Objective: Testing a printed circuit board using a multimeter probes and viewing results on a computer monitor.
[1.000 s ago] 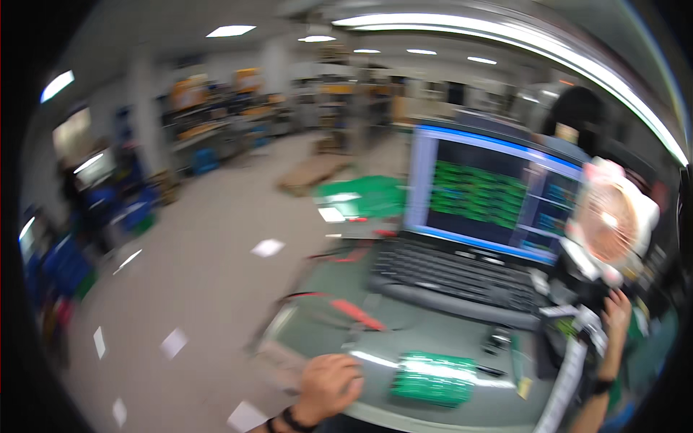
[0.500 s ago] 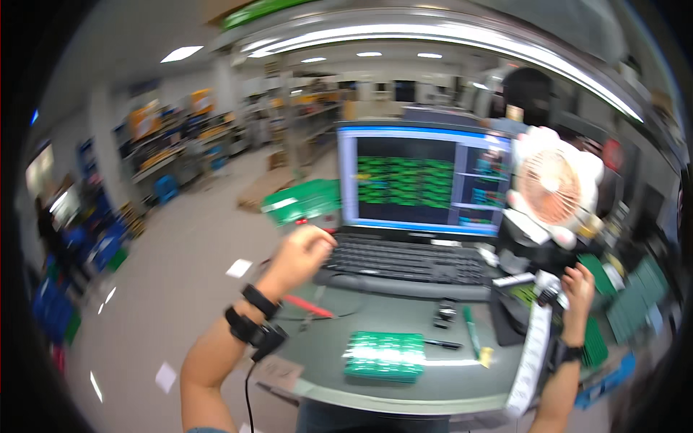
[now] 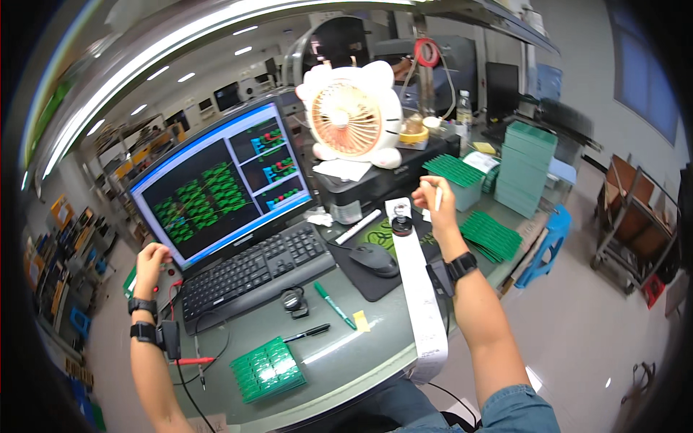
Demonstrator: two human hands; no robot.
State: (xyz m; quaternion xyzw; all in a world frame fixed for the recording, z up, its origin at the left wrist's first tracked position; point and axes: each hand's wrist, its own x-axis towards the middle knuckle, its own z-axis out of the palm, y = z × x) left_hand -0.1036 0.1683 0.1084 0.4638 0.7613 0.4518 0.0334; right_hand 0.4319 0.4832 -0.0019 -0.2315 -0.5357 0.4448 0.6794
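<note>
Left hand [image 3: 150, 258] rests, fingers curled, beside the keyboard [image 3: 253, 273]; right hand [image 3: 432, 204] pinches a white pen [image 3: 437, 196] above the paper strip [image 3: 419, 296], tip raised.

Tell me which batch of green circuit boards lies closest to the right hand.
The fanned-out green boards on the table edge, just beside the right hand's wrist. The tall stack stands farther back, and the single panel lies at the front, near the left forearm.
</note>
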